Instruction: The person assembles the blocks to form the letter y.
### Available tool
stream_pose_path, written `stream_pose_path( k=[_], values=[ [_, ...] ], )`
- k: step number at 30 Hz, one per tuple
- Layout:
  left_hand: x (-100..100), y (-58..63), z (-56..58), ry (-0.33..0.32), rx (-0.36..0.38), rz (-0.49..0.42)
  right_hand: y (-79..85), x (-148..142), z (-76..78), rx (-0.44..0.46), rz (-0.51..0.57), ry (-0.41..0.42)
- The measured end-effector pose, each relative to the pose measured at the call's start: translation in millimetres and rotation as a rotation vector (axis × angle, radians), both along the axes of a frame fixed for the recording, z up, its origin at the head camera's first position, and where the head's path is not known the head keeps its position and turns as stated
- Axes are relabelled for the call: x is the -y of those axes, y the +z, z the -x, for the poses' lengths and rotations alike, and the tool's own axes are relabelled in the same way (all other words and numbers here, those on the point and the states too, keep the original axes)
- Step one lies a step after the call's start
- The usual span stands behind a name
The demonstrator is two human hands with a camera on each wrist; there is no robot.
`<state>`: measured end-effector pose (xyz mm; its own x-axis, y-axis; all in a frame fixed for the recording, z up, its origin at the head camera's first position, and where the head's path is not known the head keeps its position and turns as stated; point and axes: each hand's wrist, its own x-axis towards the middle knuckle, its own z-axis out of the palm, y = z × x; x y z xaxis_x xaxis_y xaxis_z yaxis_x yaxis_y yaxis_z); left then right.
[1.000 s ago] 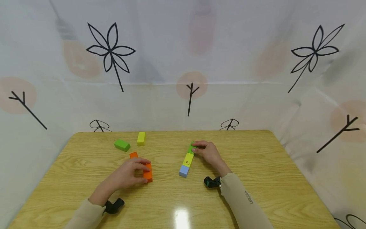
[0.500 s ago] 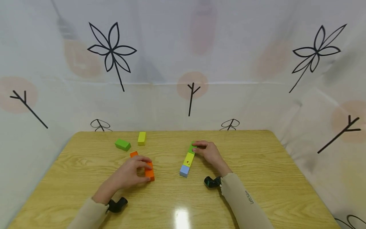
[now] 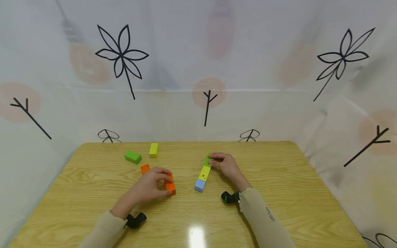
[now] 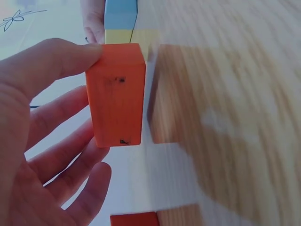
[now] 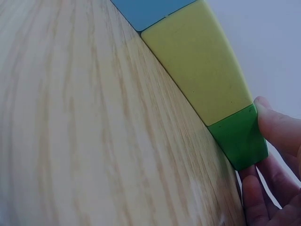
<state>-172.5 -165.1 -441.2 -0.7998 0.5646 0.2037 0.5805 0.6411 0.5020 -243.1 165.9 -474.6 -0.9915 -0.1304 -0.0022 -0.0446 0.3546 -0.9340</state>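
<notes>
My left hand [image 3: 149, 186] pinches an orange block [image 3: 170, 186] between thumb and fingertips, to the left of a short row of blocks. In the left wrist view, the thumb presses one end of that orange block [image 4: 117, 99], and small dark marks show on its face. The row has a blue block [image 3: 200, 185] nearest me, a yellow block [image 3: 204, 173] in the middle and a green block [image 3: 207, 160] farthest away, set end to end. My right hand [image 3: 228, 168] holds the green block; the right wrist view shows the thumb [image 5: 277, 125] on its side.
A second orange block [image 3: 145, 168] lies just behind my left hand, partly hidden by it. Farther back on the left are a loose green block [image 3: 132, 157] and a loose yellow block [image 3: 153, 150]. Patterned cloth [image 3: 173, 113] surrounds the wooden table [image 3: 263, 165] behind and at both sides.
My left hand has moved right with the orange block, bringing it closer to the row and away from the second orange block. The right hand stays on the green block.
</notes>
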Motion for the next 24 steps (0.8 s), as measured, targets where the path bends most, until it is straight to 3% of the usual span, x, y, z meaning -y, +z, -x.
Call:
stream_pose_path(
  k=[12,24],
  values=[
    [-29,-3.8,4.4,0.1,-0.054,-0.045,-1.0,-1,-0.8,0.0,0.014,-0.001],
    [-55,-7.5,11.2,0.122,-0.051,-0.049,-0.2,-2,-1.5,-0.007,0.011,0.003]
  ],
)
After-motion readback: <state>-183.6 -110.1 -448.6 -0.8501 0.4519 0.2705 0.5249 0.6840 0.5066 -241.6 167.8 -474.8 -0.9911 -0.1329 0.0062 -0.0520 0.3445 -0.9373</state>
